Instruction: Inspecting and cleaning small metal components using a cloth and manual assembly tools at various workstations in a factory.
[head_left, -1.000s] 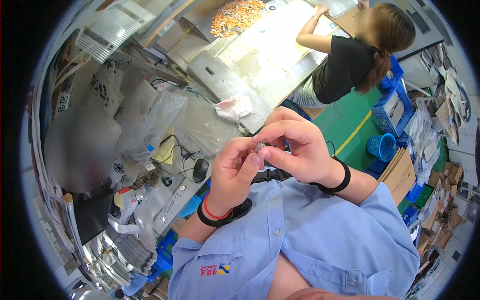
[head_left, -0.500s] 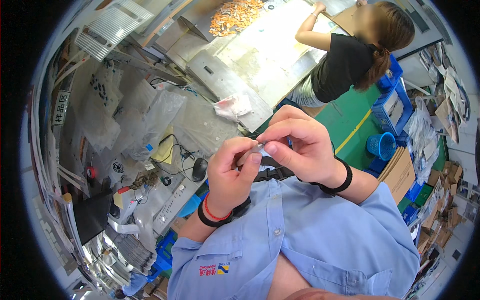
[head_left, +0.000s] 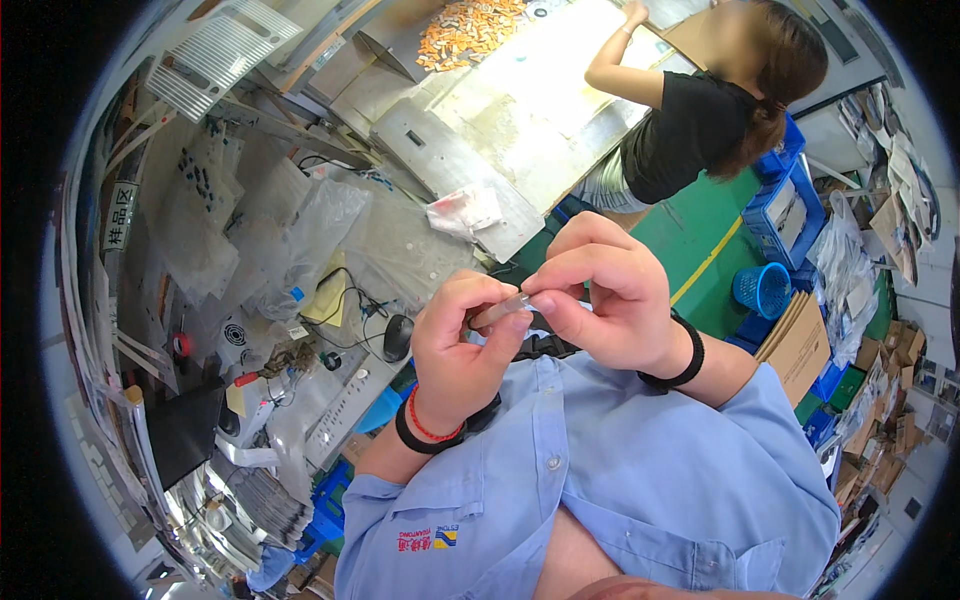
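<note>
In front of my chest, both hands meet at a small, slim, greyish part (head_left: 499,310) whose kind I cannot make out. My left hand (head_left: 462,335) pinches its body between thumb and fingers, so much of it is covered. At its other end, my right hand (head_left: 607,300) has thumb and forefinger pressed together on the tip. The part lies slightly tilted, its right end higher. Beyond my hands, a crumpled white cloth (head_left: 466,213) rests at the corner of the worktable (head_left: 500,130).
A co-worker in a black top (head_left: 690,135) stands at the far right of the table. Orange and white pieces (head_left: 470,32) lie heaped there. Left are plastic bags (head_left: 320,220), a black mouse (head_left: 398,338) and cables. Blue crates (head_left: 790,215), a blue basket (head_left: 762,291) and cardboard (head_left: 797,345) stand right.
My hands have shifted slightly, and more of the slim part shows between the left fingers. The right fingertips remain at its end. The co-worker's arm has moved a little left.
</note>
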